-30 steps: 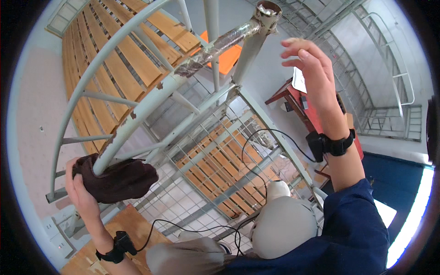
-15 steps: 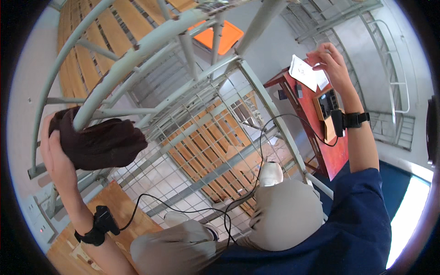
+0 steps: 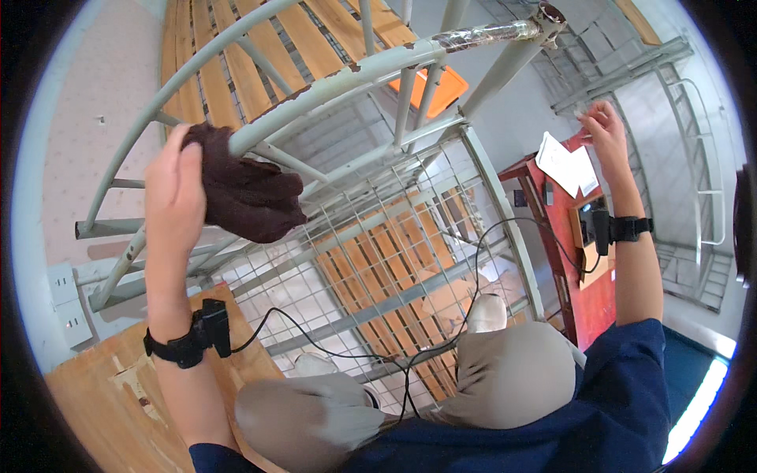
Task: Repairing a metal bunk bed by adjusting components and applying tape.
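A dark brown cloth (image 3: 254, 193) is bunched in my left hand (image 3: 173, 197), wrapped against the end of a pale green-grey metal bed rail (image 3: 331, 87). Its loose part hangs below the rail, and my fingers are partly hidden on its far side. The rail's paint is chipped in places, with shiny clear wrapping near its far end. Out to the right, my right hand (image 3: 605, 138) is raised with loosely bent fingers, somewhat apart. Nothing shows in it. It hangs in the air above a red desk (image 3: 593, 311), near some white papers (image 3: 564, 165).
Wooden bed slats (image 3: 260, 55) lie behind the rail. A wire mesh panel (image 3: 378, 260) stretches below me. Black cables (image 3: 315, 359) run from both wrist straps across my lap. An orange board (image 3: 441, 91) lies farther back. A wooden board (image 3: 102, 394) is at lower left.
The whole view has shifted. My left hand and the cloth now appear higher and farther right, still against the rail. My right hand appears slightly lower and farther right.
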Demonstrator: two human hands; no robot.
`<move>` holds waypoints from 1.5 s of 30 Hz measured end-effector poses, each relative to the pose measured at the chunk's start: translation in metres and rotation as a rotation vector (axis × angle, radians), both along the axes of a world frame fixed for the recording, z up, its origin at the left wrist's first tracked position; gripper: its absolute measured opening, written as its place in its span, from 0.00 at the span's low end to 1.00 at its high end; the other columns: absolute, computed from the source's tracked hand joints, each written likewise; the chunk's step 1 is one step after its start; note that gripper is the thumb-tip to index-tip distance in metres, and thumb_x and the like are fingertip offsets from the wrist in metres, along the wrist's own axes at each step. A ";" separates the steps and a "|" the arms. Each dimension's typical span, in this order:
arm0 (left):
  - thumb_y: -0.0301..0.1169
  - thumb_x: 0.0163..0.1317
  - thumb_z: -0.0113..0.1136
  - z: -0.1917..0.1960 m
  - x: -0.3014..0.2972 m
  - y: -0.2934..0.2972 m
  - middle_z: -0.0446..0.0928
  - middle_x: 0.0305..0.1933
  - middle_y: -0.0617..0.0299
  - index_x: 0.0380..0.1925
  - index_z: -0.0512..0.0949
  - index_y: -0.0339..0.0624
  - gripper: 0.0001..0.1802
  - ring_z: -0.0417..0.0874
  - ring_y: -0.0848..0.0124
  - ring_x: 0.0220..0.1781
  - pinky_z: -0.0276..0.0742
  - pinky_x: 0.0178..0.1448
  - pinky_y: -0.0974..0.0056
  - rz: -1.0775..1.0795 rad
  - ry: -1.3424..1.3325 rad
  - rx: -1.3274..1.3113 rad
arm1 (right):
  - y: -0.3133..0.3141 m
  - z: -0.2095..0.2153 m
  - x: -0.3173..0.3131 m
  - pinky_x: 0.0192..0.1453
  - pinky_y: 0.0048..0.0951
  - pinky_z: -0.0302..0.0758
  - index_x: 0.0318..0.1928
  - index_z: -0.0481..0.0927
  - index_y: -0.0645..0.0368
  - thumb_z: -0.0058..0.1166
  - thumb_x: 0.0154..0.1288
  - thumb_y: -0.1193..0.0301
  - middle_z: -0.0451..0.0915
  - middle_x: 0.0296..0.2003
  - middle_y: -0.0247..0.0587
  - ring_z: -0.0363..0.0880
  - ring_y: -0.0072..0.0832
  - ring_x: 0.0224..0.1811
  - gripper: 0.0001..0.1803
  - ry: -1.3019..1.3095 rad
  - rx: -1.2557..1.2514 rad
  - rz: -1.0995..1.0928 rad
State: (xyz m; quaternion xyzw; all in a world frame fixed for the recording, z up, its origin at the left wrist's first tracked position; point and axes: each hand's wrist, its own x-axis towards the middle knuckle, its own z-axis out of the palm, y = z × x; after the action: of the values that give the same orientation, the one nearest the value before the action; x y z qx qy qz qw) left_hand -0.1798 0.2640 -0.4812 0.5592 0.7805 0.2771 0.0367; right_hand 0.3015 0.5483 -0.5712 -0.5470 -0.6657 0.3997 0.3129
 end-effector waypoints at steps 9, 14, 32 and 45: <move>0.34 0.63 0.45 0.002 0.078 0.097 0.78 0.28 0.45 0.34 0.70 0.40 0.09 0.80 0.46 0.33 0.74 0.38 0.47 -0.284 0.213 0.158 | 0.012 -0.004 0.047 0.30 0.19 0.72 0.39 0.80 0.59 0.45 0.64 0.69 0.77 0.29 0.32 0.76 0.17 0.28 0.12 -0.113 -0.082 0.074; 0.33 0.66 0.42 0.004 0.069 0.084 0.76 0.31 0.40 0.43 0.69 0.41 0.11 0.76 0.40 0.37 0.69 0.39 0.43 -0.261 0.129 0.029 | -0.006 -0.010 0.035 0.27 0.19 0.74 0.43 0.78 0.63 0.45 0.62 0.75 0.80 0.35 0.36 0.79 0.18 0.28 0.12 -0.067 -0.059 0.008; 0.29 0.62 0.46 -0.003 -0.042 -0.063 0.74 0.53 0.42 0.45 0.74 0.30 0.16 0.76 0.48 0.51 0.71 0.57 0.55 0.167 0.334 -0.151 | 0.042 -0.060 0.039 0.60 0.33 0.67 0.63 0.66 0.65 0.40 0.72 0.57 0.75 0.54 0.56 0.73 0.41 0.57 0.28 -0.718 0.263 0.260; 0.39 0.57 0.55 -0.023 0.042 0.037 0.80 0.24 0.54 0.27 0.76 0.40 0.12 0.84 0.58 0.27 0.77 0.28 0.57 -0.236 0.341 0.322 | 0.063 -0.048 0.056 0.25 0.22 0.71 0.54 0.66 0.57 0.44 0.56 0.81 0.71 0.31 0.36 0.72 0.23 0.31 0.22 -0.456 -0.078 0.307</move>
State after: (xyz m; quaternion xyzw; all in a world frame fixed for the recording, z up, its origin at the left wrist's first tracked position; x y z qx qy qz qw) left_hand -0.1375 0.3009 -0.5046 0.6835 0.6507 0.2934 -0.1527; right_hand 0.3572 0.6116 -0.6196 -0.5270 -0.7783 0.3343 0.0695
